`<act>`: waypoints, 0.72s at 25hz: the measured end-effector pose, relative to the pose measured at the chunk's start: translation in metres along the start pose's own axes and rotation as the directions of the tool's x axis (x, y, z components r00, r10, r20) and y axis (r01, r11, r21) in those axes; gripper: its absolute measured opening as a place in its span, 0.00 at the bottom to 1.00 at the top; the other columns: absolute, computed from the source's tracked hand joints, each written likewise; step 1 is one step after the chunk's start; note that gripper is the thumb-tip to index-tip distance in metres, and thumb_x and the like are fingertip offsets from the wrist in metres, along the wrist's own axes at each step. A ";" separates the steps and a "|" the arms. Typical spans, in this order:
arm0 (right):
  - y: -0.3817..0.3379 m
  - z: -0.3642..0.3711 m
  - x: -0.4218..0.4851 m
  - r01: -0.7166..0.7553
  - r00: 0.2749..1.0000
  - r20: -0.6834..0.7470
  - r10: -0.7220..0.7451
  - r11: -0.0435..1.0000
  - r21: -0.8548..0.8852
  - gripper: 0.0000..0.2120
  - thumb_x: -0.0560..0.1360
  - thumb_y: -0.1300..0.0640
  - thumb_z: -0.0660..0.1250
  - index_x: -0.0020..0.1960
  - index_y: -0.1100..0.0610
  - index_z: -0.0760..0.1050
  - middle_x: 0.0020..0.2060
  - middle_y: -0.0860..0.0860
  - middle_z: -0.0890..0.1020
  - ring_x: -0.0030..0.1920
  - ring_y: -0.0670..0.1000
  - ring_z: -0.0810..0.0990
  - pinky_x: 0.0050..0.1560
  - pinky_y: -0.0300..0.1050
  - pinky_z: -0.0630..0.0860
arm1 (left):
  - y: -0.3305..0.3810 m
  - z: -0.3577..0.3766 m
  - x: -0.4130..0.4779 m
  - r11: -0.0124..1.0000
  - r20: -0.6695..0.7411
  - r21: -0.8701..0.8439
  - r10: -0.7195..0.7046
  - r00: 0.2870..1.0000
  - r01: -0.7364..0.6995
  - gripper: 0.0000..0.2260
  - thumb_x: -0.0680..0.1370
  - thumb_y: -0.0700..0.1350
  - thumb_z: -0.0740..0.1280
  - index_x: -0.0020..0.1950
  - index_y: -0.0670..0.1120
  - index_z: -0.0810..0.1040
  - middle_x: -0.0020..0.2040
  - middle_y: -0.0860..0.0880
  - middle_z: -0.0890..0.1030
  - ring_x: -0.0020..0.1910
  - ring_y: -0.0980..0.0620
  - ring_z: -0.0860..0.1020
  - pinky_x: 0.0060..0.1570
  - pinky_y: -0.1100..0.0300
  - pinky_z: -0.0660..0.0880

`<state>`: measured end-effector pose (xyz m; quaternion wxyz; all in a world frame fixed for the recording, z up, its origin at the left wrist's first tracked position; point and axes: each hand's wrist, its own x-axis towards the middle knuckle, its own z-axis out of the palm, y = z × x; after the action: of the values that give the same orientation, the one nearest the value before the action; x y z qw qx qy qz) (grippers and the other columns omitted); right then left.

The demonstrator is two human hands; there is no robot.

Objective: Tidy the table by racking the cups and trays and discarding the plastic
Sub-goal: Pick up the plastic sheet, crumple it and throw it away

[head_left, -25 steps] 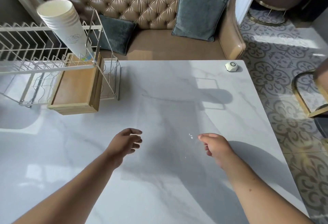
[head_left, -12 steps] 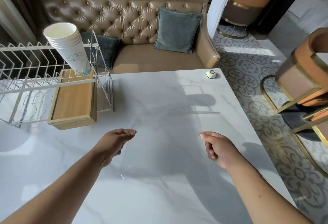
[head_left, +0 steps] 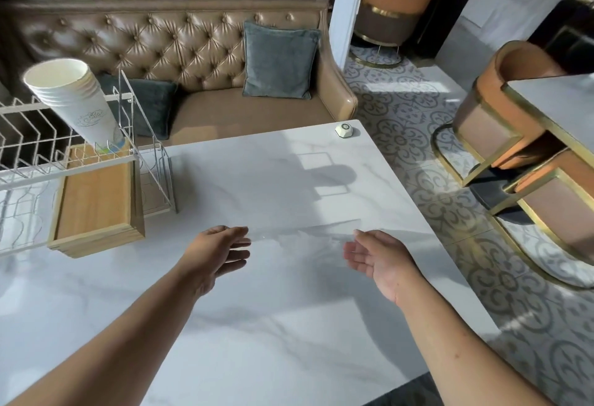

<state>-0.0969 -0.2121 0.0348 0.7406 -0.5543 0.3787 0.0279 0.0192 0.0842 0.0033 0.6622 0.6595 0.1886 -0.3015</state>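
A clear plastic sheet (head_left: 302, 237) stretches between my two hands above the white marble table (head_left: 257, 335). It is almost invisible; only its far edge and some glints show. My left hand (head_left: 221, 253) holds its left end with fingers extended, and my right hand (head_left: 377, 256) holds the right end, palm turned up. A stack of white paper cups (head_left: 74, 103) leans in the white wire rack (head_left: 35, 151) at the left. Beneath it, stacked wooden trays (head_left: 93, 203) sit in the rack's lower level.
A small white call button (head_left: 344, 130) sits at the table's far right corner. A tufted leather sofa (head_left: 199, 49) with grey cushions stands behind the table. Orange chairs (head_left: 508, 116) and another table (head_left: 559, 103) stand on the patterned floor to the right.
Both hands have risen and opened out from a pinched pose, and the plastic sheet is now lifted and spread between them. My view has tilted up and to the right.
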 end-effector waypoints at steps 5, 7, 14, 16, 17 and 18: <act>0.003 -0.043 0.005 0.141 0.952 -0.215 -0.220 0.933 -0.332 0.04 0.77 0.59 0.70 0.48 0.59 0.75 0.46 0.59 0.87 0.42 0.55 0.85 0.42 0.47 0.80 | 0.004 0.059 -0.007 0.986 -0.093 -0.130 0.094 0.991 -0.105 0.13 0.76 0.35 0.72 0.55 0.47 0.74 0.40 0.45 0.86 0.34 0.50 0.86 0.37 0.58 0.83; 0.006 -0.060 0.005 0.221 0.848 -0.238 -0.474 0.724 -0.654 0.12 0.74 0.52 0.72 0.54 0.54 0.74 0.50 0.51 0.82 0.51 0.55 0.80 0.45 0.47 0.76 | 0.007 0.091 -0.011 0.977 -0.091 -0.148 0.142 0.986 -0.155 0.17 0.77 0.34 0.70 0.60 0.49 0.73 0.36 0.45 0.87 0.36 0.49 0.86 0.39 0.58 0.83; -0.024 -0.094 0.025 0.462 0.793 0.297 -0.532 0.207 -0.862 0.15 0.76 0.45 0.68 0.62 0.46 0.77 0.54 0.46 0.82 0.59 0.53 0.79 0.56 0.47 0.78 | 0.030 0.221 -0.047 0.954 0.043 -0.127 0.280 0.959 -0.273 0.22 0.77 0.39 0.72 0.68 0.49 0.71 0.39 0.46 0.87 0.40 0.48 0.87 0.43 0.56 0.84; -0.041 -0.111 0.039 0.372 0.895 0.187 -0.405 0.447 -0.813 0.08 0.79 0.47 0.65 0.50 0.49 0.80 0.43 0.47 0.85 0.46 0.54 0.84 0.45 0.46 0.80 | 0.037 0.244 -0.055 0.947 0.070 -0.090 0.315 0.947 -0.308 0.32 0.72 0.53 0.78 0.72 0.51 0.69 0.49 0.46 0.88 0.45 0.49 0.88 0.45 0.54 0.84; -0.049 -0.124 0.046 0.327 0.936 0.146 -0.321 0.637 -0.698 0.08 0.79 0.49 0.66 0.48 0.52 0.81 0.42 0.48 0.86 0.41 0.54 0.85 0.43 0.47 0.79 | 0.038 0.254 -0.057 0.941 0.067 -0.009 0.337 0.939 -0.337 0.40 0.68 0.60 0.80 0.74 0.52 0.67 0.54 0.47 0.86 0.48 0.50 0.88 0.47 0.53 0.84; -0.057 -0.136 0.050 0.274 0.962 0.149 -0.230 0.804 -0.528 0.07 0.79 0.52 0.68 0.46 0.53 0.81 0.42 0.51 0.87 0.38 0.53 0.85 0.42 0.47 0.78 | 0.037 0.261 -0.060 0.927 0.052 0.099 0.358 0.932 -0.362 0.46 0.64 0.65 0.79 0.76 0.54 0.65 0.59 0.50 0.83 0.52 0.51 0.87 0.51 0.52 0.83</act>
<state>-0.1070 -0.3670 0.0372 0.5638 -0.7854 0.2490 0.0572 -0.0397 -0.1669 0.0857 0.6732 0.7122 0.0371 -0.1955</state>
